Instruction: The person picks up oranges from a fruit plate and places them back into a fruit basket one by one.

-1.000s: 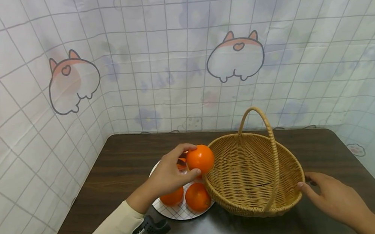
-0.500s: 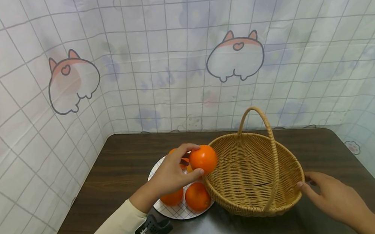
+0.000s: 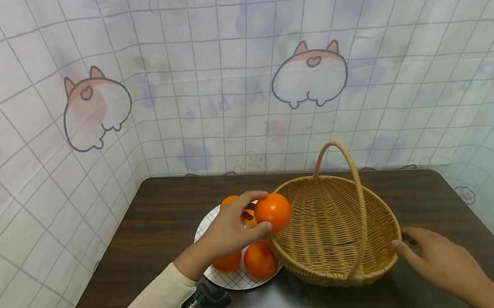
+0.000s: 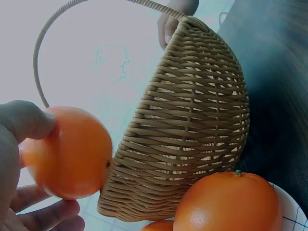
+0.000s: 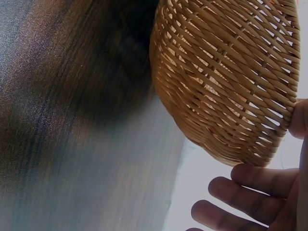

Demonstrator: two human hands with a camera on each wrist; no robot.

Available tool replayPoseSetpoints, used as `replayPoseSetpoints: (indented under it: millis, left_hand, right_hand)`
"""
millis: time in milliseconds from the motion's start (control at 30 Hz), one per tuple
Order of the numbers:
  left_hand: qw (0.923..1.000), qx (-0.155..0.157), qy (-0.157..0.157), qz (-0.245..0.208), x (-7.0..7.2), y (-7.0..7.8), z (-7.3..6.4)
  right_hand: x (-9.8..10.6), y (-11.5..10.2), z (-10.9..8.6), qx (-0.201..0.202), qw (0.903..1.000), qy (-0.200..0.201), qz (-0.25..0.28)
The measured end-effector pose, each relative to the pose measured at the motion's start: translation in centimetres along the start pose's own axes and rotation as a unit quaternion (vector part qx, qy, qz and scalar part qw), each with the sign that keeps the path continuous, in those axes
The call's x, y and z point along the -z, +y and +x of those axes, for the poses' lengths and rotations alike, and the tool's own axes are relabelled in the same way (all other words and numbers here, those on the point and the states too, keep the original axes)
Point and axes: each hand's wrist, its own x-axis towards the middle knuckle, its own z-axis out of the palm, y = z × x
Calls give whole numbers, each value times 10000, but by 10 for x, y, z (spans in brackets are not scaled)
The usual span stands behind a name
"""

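Note:
My left hand (image 3: pixel 229 229) holds an orange (image 3: pixel 273 212) between thumb and fingers, over the left rim of a wicker basket (image 3: pixel 325 223). In the left wrist view the held orange (image 4: pixel 72 153) appears right against the basket's rim. My right hand (image 3: pixel 447 261) grips the basket's right edge; in the right wrist view its thumb is at the rim and a fingertip touches the woven side (image 5: pixel 226 77). No fruit shows inside the basket. Several more oranges (image 3: pixel 260 260) lie on a white plate (image 3: pixel 242 279) with a grid pattern, partly hidden by my left hand.
The basket's tall arched handle (image 3: pixel 360 197) rises over its right part. Plate and basket stand side by side on a dark wooden table (image 3: pixel 163 211). A grid-patterned curtain (image 3: pixel 221 77) encloses the table at the back and sides.
My left hand has carried the orange a little to the right, to the basket's left rim. More of the oranges behind it on the plate now show. The right hand and basket have stayed still.

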Motion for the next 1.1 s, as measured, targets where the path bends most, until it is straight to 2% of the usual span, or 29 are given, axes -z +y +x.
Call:
replayPoseSetpoints:
  millis: [133,533,833,1100]
  left_hand:
    - [10000,-54,-5,-79,-1,0,2]
    - [9996,-195,125,161,2,-7,-1]
    - [9992,-2,258,299,5,-11,-7]
    - [9979,47,369,534,9,-18,-13]
  right_hand:
    - [-1,0,-1,25,10000,36,-12]
    - [-1,1,0,18,9999,65,-111]
    - [-1,1,1,19,10000,29,-56]
    - [-1,0,1,-2,10000,41,-57]
